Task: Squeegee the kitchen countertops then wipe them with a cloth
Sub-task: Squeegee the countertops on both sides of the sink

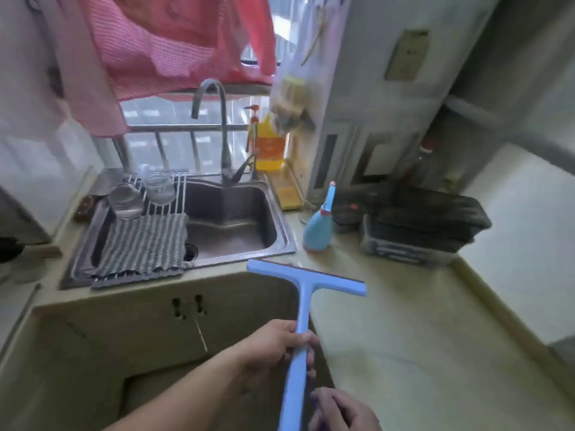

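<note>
Together both hands (pixel 273 353) grip the upright squeegee (pixel 300 321) handle.

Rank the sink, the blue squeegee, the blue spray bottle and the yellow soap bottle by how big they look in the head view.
1. Sink, clearly the largest.
2. Squeegee, though it sits nearest the camera, which inflates it.
3. Spray bottle and soap bottle look about alike; the soap bottle stands farther back, so no ranking between them.

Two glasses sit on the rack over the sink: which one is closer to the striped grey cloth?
The left glass, nearer the camera: its base almost meets the striped grey cloth. The right glass sits further back on the rack, towards the tap.
</note>
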